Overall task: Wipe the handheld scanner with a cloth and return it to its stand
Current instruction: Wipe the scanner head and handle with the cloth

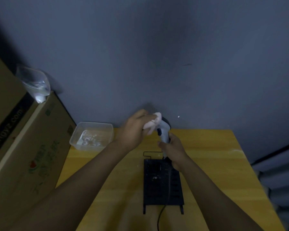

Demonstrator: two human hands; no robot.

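Observation:
My right hand (174, 150) grips the handle of a light grey handheld scanner (164, 133), which stands upright above the yellow table (120, 180). My left hand (135, 130) clutches a bunched pale cloth (153, 124) pressed against the left side of the scanner's head. A black slotted stand (163, 187) lies flat on the table below my right hand, with a black cable running off its near edge toward me.
A clear plastic container (92, 135) with crumpled wrap inside sits at the table's far left corner. Large cardboard boxes (23, 147) lean along the left, with a clear plastic bag (35, 84) on top. A dark grey wall stands behind the table.

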